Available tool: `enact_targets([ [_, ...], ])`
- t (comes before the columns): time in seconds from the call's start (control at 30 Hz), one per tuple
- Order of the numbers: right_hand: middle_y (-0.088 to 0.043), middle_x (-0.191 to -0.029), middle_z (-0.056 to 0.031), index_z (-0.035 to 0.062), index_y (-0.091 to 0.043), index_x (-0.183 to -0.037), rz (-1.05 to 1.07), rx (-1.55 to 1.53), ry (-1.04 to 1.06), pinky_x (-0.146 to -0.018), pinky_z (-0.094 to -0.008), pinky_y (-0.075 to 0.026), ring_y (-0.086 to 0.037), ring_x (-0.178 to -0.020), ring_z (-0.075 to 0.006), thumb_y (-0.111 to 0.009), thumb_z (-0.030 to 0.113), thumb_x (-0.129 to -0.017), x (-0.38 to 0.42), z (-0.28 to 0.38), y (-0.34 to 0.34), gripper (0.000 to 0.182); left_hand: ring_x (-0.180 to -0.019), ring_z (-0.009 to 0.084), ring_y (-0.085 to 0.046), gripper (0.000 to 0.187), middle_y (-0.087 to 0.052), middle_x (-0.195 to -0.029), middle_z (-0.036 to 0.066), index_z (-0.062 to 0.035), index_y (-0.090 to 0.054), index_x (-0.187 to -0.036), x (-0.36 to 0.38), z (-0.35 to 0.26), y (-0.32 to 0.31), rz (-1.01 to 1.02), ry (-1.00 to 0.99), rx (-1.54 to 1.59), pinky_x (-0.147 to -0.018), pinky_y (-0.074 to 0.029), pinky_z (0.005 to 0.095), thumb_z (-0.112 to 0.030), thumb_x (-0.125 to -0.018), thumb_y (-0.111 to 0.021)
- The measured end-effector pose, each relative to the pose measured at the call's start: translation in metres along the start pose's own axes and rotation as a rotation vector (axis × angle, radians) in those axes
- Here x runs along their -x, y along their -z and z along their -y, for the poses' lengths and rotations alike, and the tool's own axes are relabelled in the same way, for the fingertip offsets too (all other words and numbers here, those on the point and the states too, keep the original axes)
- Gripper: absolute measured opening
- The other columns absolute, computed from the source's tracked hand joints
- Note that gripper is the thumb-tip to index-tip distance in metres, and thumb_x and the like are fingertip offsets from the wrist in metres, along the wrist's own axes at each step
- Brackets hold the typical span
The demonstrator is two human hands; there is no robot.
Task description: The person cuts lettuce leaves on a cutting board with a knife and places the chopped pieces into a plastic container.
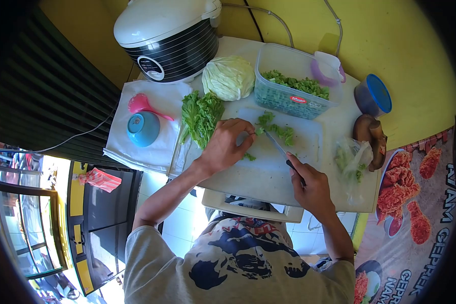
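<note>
My right hand (311,186) grips a knife (280,147) by its black handle, with the blade pointing up and left. Pinched at the fingertips of my left hand (229,144) is a small bit of lettuce (260,130), close to the knife's tip. Cut green pieces (286,136) lie on the white cutting board (309,144) under the blade. Just left of my left hand is a bunch of leafy lettuce (200,114). Behind the board stands a clear plastic container (273,58) partly filled with chopped greens (304,85).
A pale cabbage (229,77) sits beside a rice cooker (172,45) at the back. To the left, a blue bowl (143,129) and pink ladle (139,104) rest on white cloth. A plastic bag (352,162), brown object (370,134) and blue-lidded tub (374,96) are at right.
</note>
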State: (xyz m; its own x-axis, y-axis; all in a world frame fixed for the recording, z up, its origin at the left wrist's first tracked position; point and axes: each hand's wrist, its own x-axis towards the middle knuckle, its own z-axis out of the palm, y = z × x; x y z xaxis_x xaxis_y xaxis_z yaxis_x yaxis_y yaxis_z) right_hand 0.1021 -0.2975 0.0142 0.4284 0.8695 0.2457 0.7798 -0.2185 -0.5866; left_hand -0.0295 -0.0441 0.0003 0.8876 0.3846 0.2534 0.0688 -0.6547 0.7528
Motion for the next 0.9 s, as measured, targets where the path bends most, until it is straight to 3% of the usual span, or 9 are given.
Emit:
enact_targets([
  [0.13, -0.075, -0.091, -0.0148, 0.0074, -0.060, -0.145, -0.082, -0.104, -0.021, -0.060, -0.0339, -0.058, -0.072, -0.065, -0.0227, -0.069, 0.003, -0.095, -0.001, -0.001, -0.003, 0.050, -0.095, 0.0190, -0.067, 0.013, -0.068, -0.102, 0.005, -0.0002, -0.064, -0.108, 0.000, 0.005, 0.001, 0.146, 0.211, 0.661, -0.089, -0.052, 0.0347, -0.007, -0.098, -0.069],
  [0.23, -0.076, -0.099, -0.0162, 0.0029, -0.061, -0.143, -0.139, -0.228, -0.030, -0.071, -0.0311, -0.059, -0.076, -0.079, -0.0197, -0.073, 0.004, -0.094, -0.007, 0.000, -0.005, 0.050, -0.100, 0.0132, -0.065, 0.010, -0.068, -0.099, 0.003, 0.0007, -0.062, -0.110, -0.003, 0.007, 0.004, 0.239, 0.209, 0.919, -0.096, -0.050, 0.0321, -0.007, -0.103, -0.063],
  [0.37, -0.076, -0.108, -0.0166, 0.0006, -0.061, -0.141, -0.175, -0.365, 0.056, -0.084, -0.0294, -0.057, -0.074, -0.095, -0.0147, -0.079, 0.008, -0.092, -0.040, 0.007, -0.006, 0.052, -0.099, 0.0126, -0.064, 0.010, -0.067, -0.100, 0.003, 0.0001, -0.061, -0.113, -0.006, 0.001, 0.007, 0.372, 0.152, 0.830, -0.096, -0.049, 0.0293, -0.006, -0.105, -0.061],
  [0.47, -0.076, -0.112, -0.0130, -0.0012, -0.061, -0.140, -0.045, -0.612, 0.009, -0.086, -0.0288, -0.056, -0.070, -0.098, -0.0109, -0.079, 0.008, -0.093, -0.062, 0.006, -0.009, 0.051, -0.098, 0.0117, -0.063, 0.012, -0.067, -0.102, 0.003, 0.0001, -0.062, -0.114, -0.006, -0.007, 0.007, 0.453, 0.113, 0.746, -0.094, -0.048, 0.0294, -0.008, -0.105, -0.061],
  [0.53, -0.076, -0.108, -0.0095, -0.0024, -0.063, -0.138, -0.031, -0.789, 0.007, -0.085, -0.0273, -0.056, -0.069, -0.095, -0.0092, -0.077, 0.003, -0.093, -0.070, 0.011, -0.016, 0.047, -0.096, 0.0108, -0.062, 0.013, -0.068, -0.103, 0.003, 0.0001, -0.062, -0.115, -0.002, -0.007, 0.002, 0.429, 0.051, 0.751, -0.092, -0.048, 0.0296, -0.009, -0.106, -0.063],
  [0.63, -0.077, -0.106, -0.0090, -0.0029, -0.065, -0.135, -0.051, -0.701, -0.030, -0.084, -0.0269, -0.056, -0.068, -0.094, -0.0081, -0.076, 0.001, -0.094, -0.075, 0.015, -0.020, 0.042, -0.100, 0.0082, -0.061, 0.020, -0.069, -0.104, 0.003, 0.0008, -0.062, -0.123, 0.000, -0.009, 0.004, 0.398, 0.146, 0.806, -0.091, -0.048, 0.0286, -0.009, -0.105, -0.064],
  [0.73, -0.077, -0.106, -0.0088, -0.0033, -0.068, -0.129, -0.154, -0.772, -0.107, -0.083, -0.0265, -0.056, -0.069, -0.092, -0.0076, -0.076, 0.002, -0.095, -0.085, 0.015, -0.037, 0.035, -0.101, 0.0113, -0.064, 0.019, -0.072, -0.104, 0.006, 0.0023, -0.066, -0.119, 0.004, -0.020, 0.004, 0.275, 0.187, 0.810, -0.090, -0.052, 0.0312, -0.009, -0.104, -0.064],
  [0.83, -0.078, -0.105, -0.0086, -0.0032, -0.070, -0.126, -0.193, -0.749, -0.148, -0.082, -0.0257, -0.056, -0.068, -0.092, -0.0065, -0.076, 0.004, -0.095, -0.095, 0.009, -0.051, 0.032, -0.089, 0.0110, -0.066, 0.019, -0.073, -0.097, 0.005, 0.0028, -0.070, -0.116, 0.004, -0.002, -0.002, 0.085, 0.232, 0.656, -0.082, -0.055, 0.0315, -0.010, -0.102, -0.067],
  [0.9, -0.078, -0.103, -0.0080, -0.0033, -0.070, -0.124, -0.189, -0.682, -0.150, -0.081, -0.0254, -0.056, -0.068, -0.091, -0.0060, -0.077, 0.006, -0.095, -0.097, 0.006, -0.056, 0.031, -0.083, 0.0100, -0.067, 0.020, -0.074, -0.093, 0.006, 0.0039, -0.072, -0.114, 0.003, 0.005, -0.001, 0.073, 0.246, 0.541, -0.078, -0.055, 0.0303, -0.011, -0.101, -0.069],
])
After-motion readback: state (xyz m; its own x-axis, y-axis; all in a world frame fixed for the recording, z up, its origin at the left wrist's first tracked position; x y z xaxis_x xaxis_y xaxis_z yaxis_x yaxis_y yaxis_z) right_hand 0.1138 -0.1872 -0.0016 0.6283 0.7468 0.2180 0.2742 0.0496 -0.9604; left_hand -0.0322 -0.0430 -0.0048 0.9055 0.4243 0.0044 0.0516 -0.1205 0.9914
